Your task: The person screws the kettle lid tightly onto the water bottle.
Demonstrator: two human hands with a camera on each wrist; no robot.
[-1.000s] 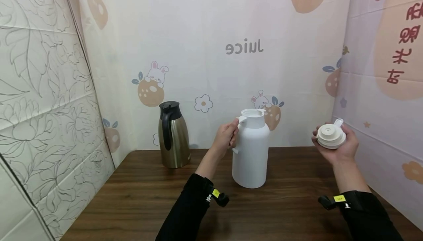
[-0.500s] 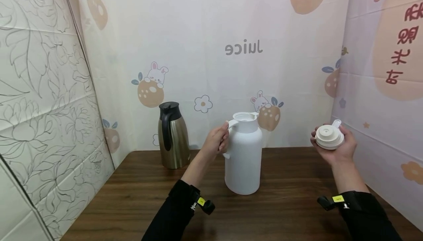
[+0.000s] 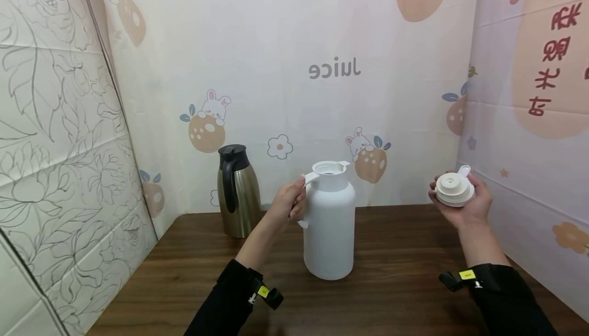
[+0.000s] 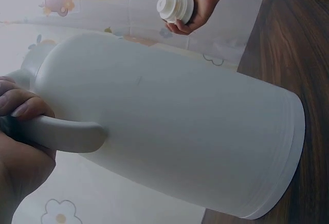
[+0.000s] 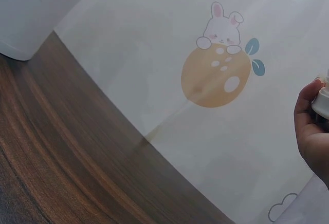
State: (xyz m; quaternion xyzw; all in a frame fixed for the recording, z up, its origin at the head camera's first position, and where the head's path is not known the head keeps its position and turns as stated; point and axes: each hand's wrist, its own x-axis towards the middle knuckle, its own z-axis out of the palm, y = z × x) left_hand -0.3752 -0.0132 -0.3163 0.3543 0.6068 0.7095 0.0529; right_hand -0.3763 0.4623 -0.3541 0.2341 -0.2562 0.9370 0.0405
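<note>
A white thermos jug (image 3: 329,233) stands upright near the middle of the table, its round mouth uncovered at the top. My left hand (image 3: 289,201) grips its side handle, fingers curled round it; the left wrist view shows these fingers (image 4: 23,100) on the handle (image 4: 72,135). Off to the right, my right hand (image 3: 467,205) holds the jug's white stepped lid (image 3: 453,188) above the table, underside up, with a small tab sticking out. In the right wrist view only part of that lid (image 5: 322,103) shows at the frame edge.
A gold metal thermos jug (image 3: 246,198) with a black top and handle stands at the back left of the brown wooden table (image 3: 391,274). Printed cloth walls (image 3: 285,101) close in the back and both sides.
My left hand has brought the white jug left and toward me across the table. The right hand keeps the lid in nearly the same place; the head view has shifted slightly.
</note>
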